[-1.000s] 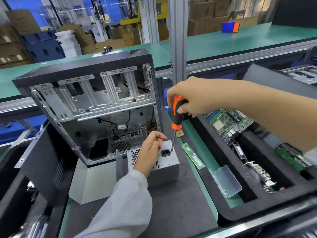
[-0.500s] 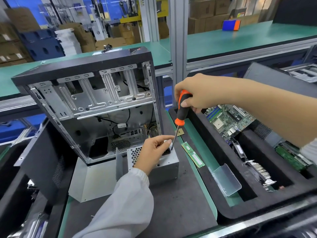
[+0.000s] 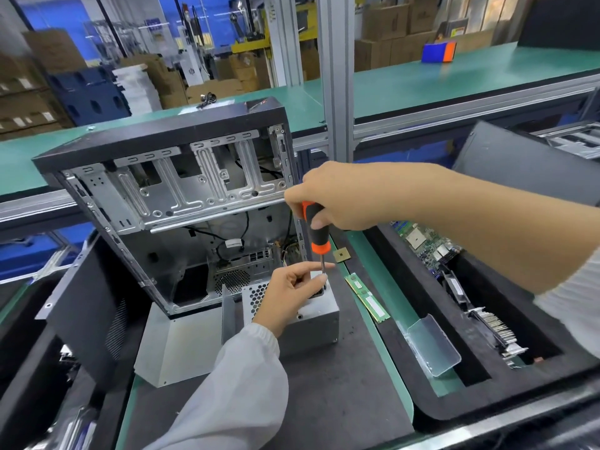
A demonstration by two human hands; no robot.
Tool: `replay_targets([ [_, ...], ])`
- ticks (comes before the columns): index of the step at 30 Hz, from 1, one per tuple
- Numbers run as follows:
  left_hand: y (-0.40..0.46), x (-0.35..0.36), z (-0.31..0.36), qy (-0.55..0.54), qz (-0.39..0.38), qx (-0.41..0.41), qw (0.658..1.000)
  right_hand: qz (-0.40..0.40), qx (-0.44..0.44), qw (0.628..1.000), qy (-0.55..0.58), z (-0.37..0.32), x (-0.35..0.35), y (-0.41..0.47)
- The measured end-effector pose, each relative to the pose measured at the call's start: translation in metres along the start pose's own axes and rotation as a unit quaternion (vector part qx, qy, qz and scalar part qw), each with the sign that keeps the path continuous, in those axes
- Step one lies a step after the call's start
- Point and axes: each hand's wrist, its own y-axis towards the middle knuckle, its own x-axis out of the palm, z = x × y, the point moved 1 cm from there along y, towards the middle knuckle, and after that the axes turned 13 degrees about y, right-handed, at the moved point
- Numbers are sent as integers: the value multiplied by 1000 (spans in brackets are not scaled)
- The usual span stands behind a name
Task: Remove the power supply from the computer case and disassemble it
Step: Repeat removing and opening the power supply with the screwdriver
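Out of the computer case (image 3: 181, 203) and standing on the dark matte surface (image 3: 341, 401) just in front of it: the power supply (image 3: 311, 323), a boxy grey sheet-metal unit with honeycomb vent holes. Right hand (image 3: 344, 196) in a closed grip round the orange-and-black screwdriver (image 3: 315, 232), thin shaft angled down at the unit's top. Left hand (image 3: 292, 287) on that top, forefinger extended, other fingers curled, grip contents unclear. Green memory stick (image 3: 367, 297) flat nearby.
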Motion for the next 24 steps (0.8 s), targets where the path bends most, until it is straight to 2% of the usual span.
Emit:
replay_targets([
  [3,1,2,0,2,1,-5,1000,-46,-49,997,26,0,-8,-6],
  [6,2,4,-2,-4,4,-7,1000,-85,-53,995,25,1,-11,-7],
  [8,2,6,-3,-4,8,-5,1000,-73,-17,997,35,4,-10,-4],
  [10,2,8,-4,-6,14,-4,1000,-25,67,996,44,8,-10,-2],
  [12,2,8,-5,-7,16,-2,1000,-4,120,993,-18,7,-7,1],
  [15,3,7,-6,4,10,5,1000,-5,81,995,-61,5,-1,7],
  [19,4,7,-6,-8,0,7,1000,-89,24,995,-30,3,-7,4],
  [22,3,6,-6,-11,-1,5,1000,-108,-17,993,-32,-2,-11,1],
  [24,2,6,-5,-6,1,5,1000,-113,-10,994,-12,-3,-12,-1],
])
